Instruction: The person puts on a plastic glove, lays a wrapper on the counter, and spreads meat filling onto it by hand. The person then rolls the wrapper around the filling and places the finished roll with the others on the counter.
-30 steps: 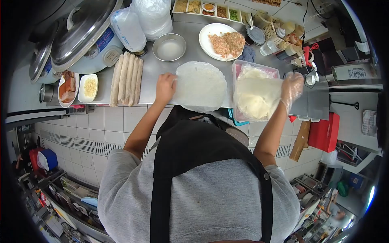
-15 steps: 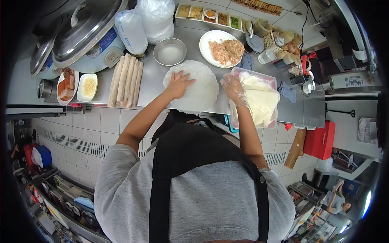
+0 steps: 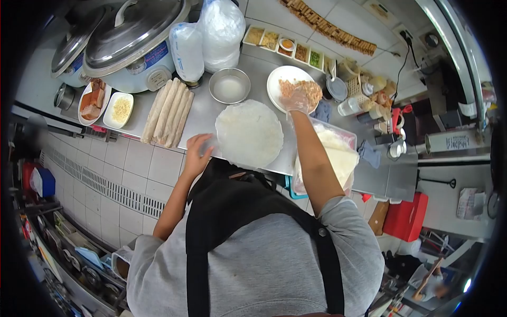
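A round, thin white wrapper lies flat on the steel counter in front of me. My left hand is just left of it by the counter's front edge, bare and holding nothing, its fingers apart. In a clear plastic glove, my right hand reaches onto a white plate and its fingers close into the pinkish minced filling; the fingertips are partly hidden there. Beneath my right forearm stands a clear plastic tub with a stack of pale wrappers.
Several long rolls lie left of the wrapper. A metal bowl sits behind it. Farther left are a dish of chopped bits, a dish of reddish-brown pieces and large lidded cookers. Condiment compartments line the back.
My left hand has come off the wrapper and moved toward the counter's front edge. My right hand has gone from beside the tub to the filling on the plate. The view has shifted.
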A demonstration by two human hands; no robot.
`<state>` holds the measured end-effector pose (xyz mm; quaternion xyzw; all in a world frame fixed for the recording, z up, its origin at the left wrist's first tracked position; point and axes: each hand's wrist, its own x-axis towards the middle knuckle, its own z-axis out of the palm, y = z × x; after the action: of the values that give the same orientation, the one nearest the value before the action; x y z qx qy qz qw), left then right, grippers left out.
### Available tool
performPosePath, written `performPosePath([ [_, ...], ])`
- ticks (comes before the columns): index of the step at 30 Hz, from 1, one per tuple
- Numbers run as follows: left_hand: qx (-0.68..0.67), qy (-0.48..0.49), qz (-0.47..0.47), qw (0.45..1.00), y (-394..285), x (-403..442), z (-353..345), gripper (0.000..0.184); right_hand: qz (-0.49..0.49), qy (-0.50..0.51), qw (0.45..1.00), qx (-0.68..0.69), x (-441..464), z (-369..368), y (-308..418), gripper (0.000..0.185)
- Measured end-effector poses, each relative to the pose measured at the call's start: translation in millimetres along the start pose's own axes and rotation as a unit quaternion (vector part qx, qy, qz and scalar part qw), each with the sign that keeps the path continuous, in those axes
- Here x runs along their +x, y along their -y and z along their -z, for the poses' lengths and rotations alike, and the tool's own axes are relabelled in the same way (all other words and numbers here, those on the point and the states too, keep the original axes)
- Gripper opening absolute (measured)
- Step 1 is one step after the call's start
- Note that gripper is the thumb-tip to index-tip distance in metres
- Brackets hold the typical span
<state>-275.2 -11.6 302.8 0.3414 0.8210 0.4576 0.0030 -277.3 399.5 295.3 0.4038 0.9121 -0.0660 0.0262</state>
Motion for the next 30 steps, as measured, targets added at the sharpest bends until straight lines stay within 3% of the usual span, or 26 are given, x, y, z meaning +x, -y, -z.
performPosePath([
  [2, -0.025, -0.019, 0.054, 0.998, 8.4, -18.4, 12.9, 0.037, 0.016, -0.031, 0.999, -0.031, 32.1, -49.7, -9.1, 0.082],
  [5, -0.044, -0.028, 0.130, 0.990, 7.1, -30.8, 14.0, 0.035, 0.021, 0.002, 0.996, -0.091, 19.1, -39.1, 2.8, 0.078],
  [6, -0.037, -0.018, 0.151, 0.988, 5.6, -33.5, 14.2, 0.033, 0.056, -0.037, 0.988, -0.143, 17.8, -44.9, 2.9, 0.070],
  [9, -0.082, -0.039, 0.155, 0.984, -3.2, -25.7, 0.9, 0.034, 0.123, -0.058, 0.979, -0.152, 57.7, -116.0, -6.6, 0.065],
  [11, -0.084, -0.039, 0.144, 0.985, -4.9, -19.1, -6.9, 0.034, 0.173, -0.052, 0.970, -0.163, 22.7, -73.5, 18.8, 0.063],
  [13, -0.085, -0.017, 0.135, 0.987, -7.2, -11.3, -10.4, 0.035, 0.160, -0.029, 0.976, -0.146, 19.2, -67.5, 34.1, 0.044],
  [14, -0.084, -0.016, 0.132, 0.988, -7.9, -7.8, -9.9, 0.035, 0.131, 0.002, 0.985, -0.108, 20.1, -60.2, 42.5, 0.057],
  [15, -0.078, -0.008, 0.129, 0.988, -9.4, -5.1, -8.0, 0.035, 0.129, 0.000, 0.986, -0.106, 22.8, -61.8, 48.8, 0.057],
  [18, -0.066, 0.007, 0.132, 0.989, -9.8, -2.0, -1.6, 0.035, 0.051, -0.044, 0.996, 0.053, 28.7, -68.1, 60.3, 0.091],
  [23, -0.033, 0.024, 0.149, 0.988, -3.5, -11.5, 8.3, 0.034, 0.104, -0.027, 0.989, 0.105, 40.8, -66.2, 75.7, 0.088],
  [25, -0.030, 0.022, 0.151, 0.988, 0.1, -16.9, 10.0, 0.034, 0.173, -0.042, 0.984, 0.031, 46.5, -72.6, 78.3, 0.085],
  [30, -0.039, 0.014, 0.167, 0.985, 0.5, -26.3, 16.2, 0.035, 0.195, -0.084, 0.977, 0.034, 41.3, -72.9, 70.0, 0.079],
])
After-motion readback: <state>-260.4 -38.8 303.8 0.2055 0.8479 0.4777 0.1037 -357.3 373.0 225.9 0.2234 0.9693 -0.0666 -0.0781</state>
